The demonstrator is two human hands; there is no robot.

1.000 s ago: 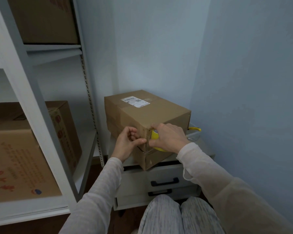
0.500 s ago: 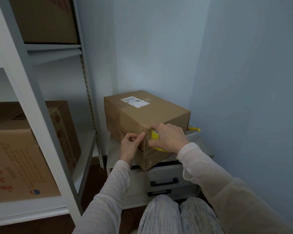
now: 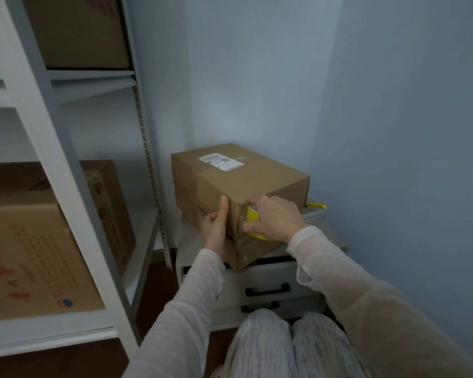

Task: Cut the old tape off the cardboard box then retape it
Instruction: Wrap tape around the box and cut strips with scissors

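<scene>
Brown cardboard box (image 3: 246, 181) on a white drawer unit (image 3: 260, 279) in the far corner.
Head view: clear tape wrinkles down its near corner. The white label (image 3: 220, 161) on top is too small to read. The right hand (image 3: 273, 219) grips a yellow tape roll (image 3: 250, 214) against the box. The left hand (image 3: 216, 227) presses its straight thumb on the box; its other fingers are hidden.

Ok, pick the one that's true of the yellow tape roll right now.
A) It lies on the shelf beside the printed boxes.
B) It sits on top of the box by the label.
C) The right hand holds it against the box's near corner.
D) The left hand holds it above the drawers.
C: the right hand grips the yellow tape roll against the near corner of the cardboard box, while the left hand only presses its thumb beside that edge.
</scene>
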